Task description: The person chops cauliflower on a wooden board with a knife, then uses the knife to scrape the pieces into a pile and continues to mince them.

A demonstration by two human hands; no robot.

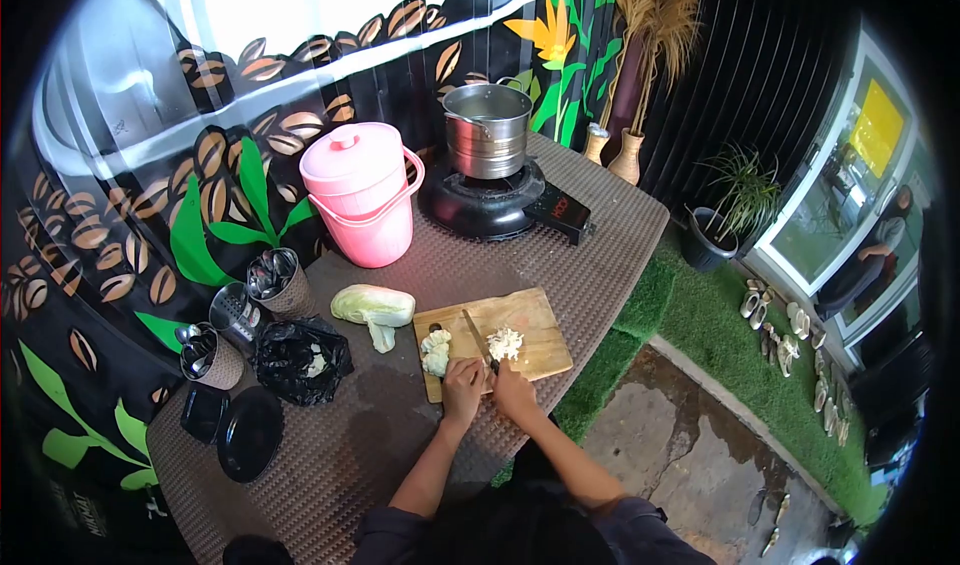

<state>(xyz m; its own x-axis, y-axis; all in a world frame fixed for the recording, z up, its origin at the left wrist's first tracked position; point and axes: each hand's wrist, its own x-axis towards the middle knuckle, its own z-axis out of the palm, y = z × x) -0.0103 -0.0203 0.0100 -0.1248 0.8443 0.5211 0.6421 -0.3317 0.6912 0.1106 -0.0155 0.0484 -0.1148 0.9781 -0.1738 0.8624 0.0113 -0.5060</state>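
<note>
On a wooden cutting board lies a small heap of chopped pale vegetable, with cauliflower pieces at the board's left. My right hand is closed around the handle of a knife, whose blade points away from me over the board. Beside it, my left hand is closed at the board's near edge, close to the knife; what its fingers hold, if anything, is hidden. A pale green cabbage rests on the table left of the board.
A pink lidded bucket and a steel pot on a black stove stand behind. Left are a black plastic bag, cutlery holders and a black plate. A person is by the glass door.
</note>
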